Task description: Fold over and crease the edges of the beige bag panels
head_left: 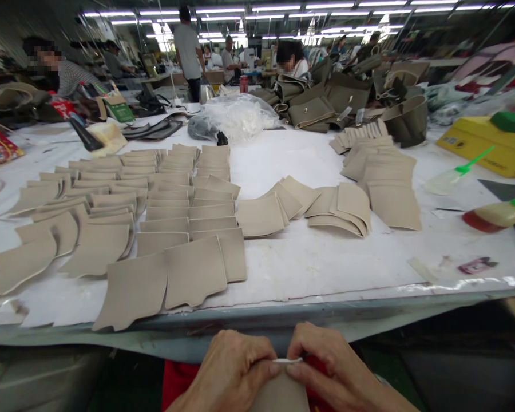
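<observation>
My left hand [232, 369] and my right hand [330, 366] are together below the table's front edge, both pinching the top edge of a beige leather piece [281, 392] held upright between them. Fingers of both hands are closed on its white-edged rim. On the white table [326, 263] in front of me lie several rows of overlapping beige leather pieces [171, 229], with smaller fanned stacks [339, 209] toward the right.
A glue bottle with a green cap [498, 214] and a green-handled brush [459, 174] lie at right, near a yellow box [484, 143]. A clear plastic bag [236, 117] and olive-grey bags [326, 100] sit at the back. Other people work at far tables.
</observation>
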`<state>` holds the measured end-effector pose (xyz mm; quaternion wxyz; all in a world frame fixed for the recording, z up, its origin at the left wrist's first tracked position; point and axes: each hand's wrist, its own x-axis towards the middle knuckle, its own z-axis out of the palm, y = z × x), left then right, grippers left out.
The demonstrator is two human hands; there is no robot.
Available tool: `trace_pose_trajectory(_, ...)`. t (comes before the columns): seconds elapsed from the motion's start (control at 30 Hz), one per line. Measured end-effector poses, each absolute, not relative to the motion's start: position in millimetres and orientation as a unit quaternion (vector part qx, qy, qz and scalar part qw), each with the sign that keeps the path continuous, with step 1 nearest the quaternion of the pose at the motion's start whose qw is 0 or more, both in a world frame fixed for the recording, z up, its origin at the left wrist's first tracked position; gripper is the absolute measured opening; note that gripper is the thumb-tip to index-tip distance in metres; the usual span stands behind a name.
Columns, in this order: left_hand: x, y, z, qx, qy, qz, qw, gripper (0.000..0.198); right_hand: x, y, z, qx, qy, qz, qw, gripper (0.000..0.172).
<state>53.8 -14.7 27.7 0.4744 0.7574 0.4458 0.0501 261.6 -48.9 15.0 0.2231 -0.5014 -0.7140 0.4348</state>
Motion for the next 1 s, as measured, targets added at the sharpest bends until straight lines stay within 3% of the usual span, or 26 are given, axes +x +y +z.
trace_pose_trajectory(0.23, 44, -9, 29, 0.721, 0.470, 0.030, 0.508, 0.016, 266, -50, 5, -0.497, -0.715, 0.441, 0.219, 0.019)
trace_pose_trajectory(0.33, 39, -11, 32, 0.712, 0.490, 0.027, 0.503, 0.016, 264, -47, 12, -0.483, -0.735, 0.436, 0.191, 0.006)
trace_pose_trajectory(0.57, 43, -17, 25, 0.750, 0.450, 0.050, 0.482, 0.020, 242, -42, 24, -0.423, -0.854, 0.293, 0.075, 0.019)
trace_pose_trajectory(0.63, 41, -20, 20, 0.744, 0.450, 0.066, 0.489, 0.023, 243, -44, 21, -0.383, -0.886, 0.255, 0.050, 0.016)
trace_pose_trajectory(0.77, 34, -25, 13, 0.749, 0.438, 0.080, 0.491, 0.026, 259, -51, 11, -0.382, -0.890, 0.248, 0.020, 0.017)
trace_pose_trajectory(0.87, 33, -24, 15, 0.756, 0.440, 0.080, 0.479, 0.025, 273, -54, 7, -0.410, -0.878, 0.245, 0.034, 0.020)
trace_pose_trajectory(1.0, 33, -15, 27, 0.767, 0.429, 0.100, 0.465, 0.017, 284, -53, 8, -0.408, -0.885, 0.192, 0.119, 0.027)
